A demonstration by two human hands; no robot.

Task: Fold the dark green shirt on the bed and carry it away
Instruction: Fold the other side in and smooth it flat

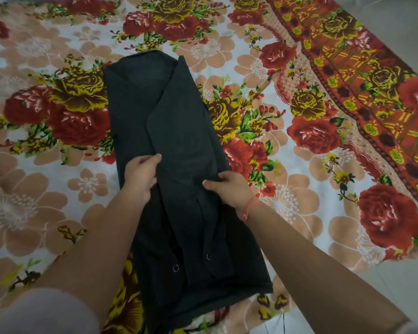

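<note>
The dark green shirt (179,177) lies on the floral bedsheet (299,165) as a long narrow strip, its sides already folded inward, running from about 12 o'clock down to 6 o'clock through the middle of the view. The step in hand looks like the crosswise fold. The left hand (140,179) pinches the strip's edge at 9 o'clock of its midpoint, fingers closed on the cloth. The right hand (229,186), a red thread bracelet (250,208) at its wrist, grips the opposite edge at 3 o'clock, fingers curled tight on the fabric. The next move probably calls for both hands to hold this midline while one end is brought over the other, edges kept aligned. The cloth is matte, soft and limp, with overlapping plackets and two small round snap buttons (176,268) near the 6 o'clock end.
</note>
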